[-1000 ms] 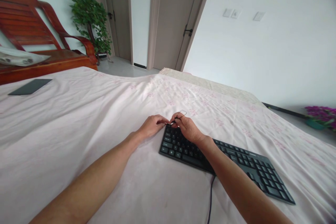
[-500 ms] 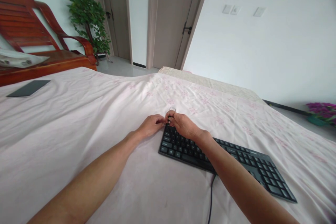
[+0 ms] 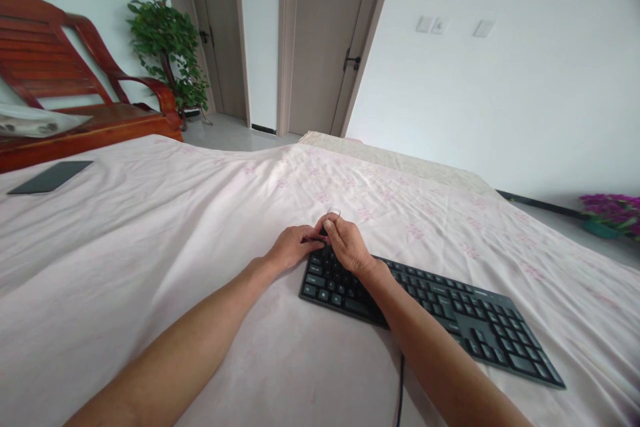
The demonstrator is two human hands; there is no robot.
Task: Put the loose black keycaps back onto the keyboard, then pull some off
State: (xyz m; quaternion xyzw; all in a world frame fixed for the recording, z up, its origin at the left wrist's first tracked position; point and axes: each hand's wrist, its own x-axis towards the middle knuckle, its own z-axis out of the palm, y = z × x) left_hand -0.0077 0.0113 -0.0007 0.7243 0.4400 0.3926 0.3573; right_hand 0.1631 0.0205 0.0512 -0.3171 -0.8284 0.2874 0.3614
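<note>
A black keyboard [image 3: 480,320] lies at a slant on the pale bedsheet. My right hand [image 3: 349,245] is over its upper left part, with thumb and fingers closed on a small keycap puller. The thin wire loop of the keycap puller [image 3: 335,211] sticks out beyond my fingers; the rest is mostly hidden. My left hand [image 3: 294,245] is at the keyboard's upper left corner. Its thumb and finger reach in and come together beside the right fingertips; what lies between them is too small to make out.
A dark flat tablet-like object [image 3: 53,177] lies on the sheet [image 3: 200,213] at far left. The keyboard's cable [image 3: 401,390] runs toward me. Beyond the bed are a wooden bench [image 3: 100,121], a green plant [image 3: 167,47], doors and purple flowers [image 3: 607,209].
My right hand has turned and shifted slightly, its thumb now up on the puller, and the wire loop has moved a little right. My left fingers reach slightly further over the keyboard corner.
</note>
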